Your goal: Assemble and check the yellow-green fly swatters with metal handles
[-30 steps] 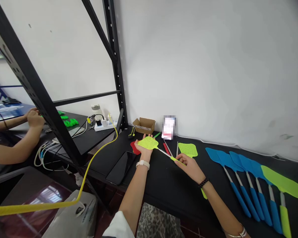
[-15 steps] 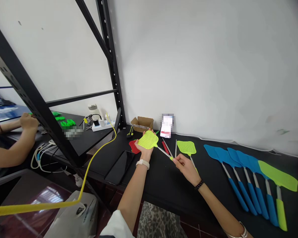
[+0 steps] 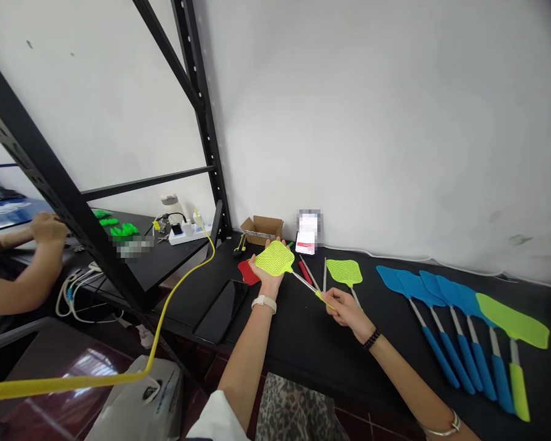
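Note:
A yellow-green fly swatter (image 3: 274,258) with a perforated head and a thin metal rod is held above the black table. Its head rests over the palm of my left hand (image 3: 270,280), which faces up with the fingers stretched out beneath it. My right hand (image 3: 344,308) pinches the swatter's handle end between thumb and fingers. Just right of it lies a second yellow-green fly swatter (image 3: 345,271), its handle partly hidden behind my right hand. Behind my left hand shows part of a red perforated swatter head (image 3: 248,272).
Several blue swatters (image 3: 441,298) and one larger green swatter (image 3: 514,321) lie fanned out at the right. A black phone (image 3: 221,310), a cardboard box (image 3: 262,228) and a lit phone (image 3: 308,233) are nearby. A yellow cable (image 3: 165,306) crosses the left; another person's arm (image 3: 32,263) shows beyond the rack.
My right hand has shifted slightly right and down along the handle, and more of the yellow-green grip shows. My left hand stays under the head.

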Available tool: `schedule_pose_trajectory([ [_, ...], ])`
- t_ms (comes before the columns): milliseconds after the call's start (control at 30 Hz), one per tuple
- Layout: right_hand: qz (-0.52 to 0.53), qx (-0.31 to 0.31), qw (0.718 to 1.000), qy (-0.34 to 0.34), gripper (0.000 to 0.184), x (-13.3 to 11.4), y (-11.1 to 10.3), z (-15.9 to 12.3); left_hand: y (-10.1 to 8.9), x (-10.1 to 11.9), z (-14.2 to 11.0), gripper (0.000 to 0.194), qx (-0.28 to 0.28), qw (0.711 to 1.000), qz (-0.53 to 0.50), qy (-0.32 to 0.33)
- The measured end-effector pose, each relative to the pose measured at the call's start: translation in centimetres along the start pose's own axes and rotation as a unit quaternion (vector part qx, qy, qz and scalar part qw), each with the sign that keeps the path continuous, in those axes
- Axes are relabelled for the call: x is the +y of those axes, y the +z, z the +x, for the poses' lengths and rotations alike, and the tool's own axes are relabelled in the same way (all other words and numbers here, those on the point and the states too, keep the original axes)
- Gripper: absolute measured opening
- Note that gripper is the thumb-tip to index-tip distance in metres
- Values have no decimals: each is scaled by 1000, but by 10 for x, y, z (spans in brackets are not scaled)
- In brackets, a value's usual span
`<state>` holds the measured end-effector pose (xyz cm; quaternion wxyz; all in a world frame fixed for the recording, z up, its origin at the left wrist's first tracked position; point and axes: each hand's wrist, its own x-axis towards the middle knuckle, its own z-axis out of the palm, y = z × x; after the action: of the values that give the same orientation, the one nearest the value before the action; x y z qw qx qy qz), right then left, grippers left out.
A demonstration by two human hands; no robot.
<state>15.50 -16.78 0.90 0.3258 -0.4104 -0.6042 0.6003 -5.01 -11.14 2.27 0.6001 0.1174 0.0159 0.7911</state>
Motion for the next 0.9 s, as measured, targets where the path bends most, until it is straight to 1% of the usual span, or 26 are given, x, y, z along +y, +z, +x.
schedule_pose_trajectory([
  [67,-43,7,998,-34,47,2,-3,1,3,1,-1,52,-10,1000,0,-15],
  [133,-112,16,990,-80,42,4,-8,3,5,0,-1,54,-23,999,2,-36],
  [233,-238,42,960,-140,32,3,-23,5,8,-4,0,55,-34,996,14,-75],
  [300,-329,60,926,-176,28,1,-33,7,10,-7,1,57,-36,995,23,-95],
  [433,-503,107,829,-221,25,-1,-49,9,12,-13,2,62,-37,993,15,-113],
  [467,-525,118,812,-225,25,0,-52,10,12,-14,3,64,-38,992,12,-117],
  [500,-537,128,802,-227,25,2,-53,10,13,-15,3,65,-38,992,11,-120],
  [533,-540,136,799,-228,25,3,-55,10,13,-15,3,67,-37,992,11,-123],
  [600,-527,150,806,-223,24,6,-57,10,14,-16,3,68,-28,991,14,-128],
  [700,-484,159,837,-202,24,7,-57,7,14,-17,3,67,-2,991,17,-134],
  [767,-460,156,853,-191,24,7,-56,5,13,-18,3,64,4,990,21,-139],
  [833,-452,152,858,-190,24,6,-55,3,12,-18,3,61,0,990,28,-140],
  [900,-453,151,858,-189,22,6,-55,2,12,-19,2,58,-4,989,36,-141],
])
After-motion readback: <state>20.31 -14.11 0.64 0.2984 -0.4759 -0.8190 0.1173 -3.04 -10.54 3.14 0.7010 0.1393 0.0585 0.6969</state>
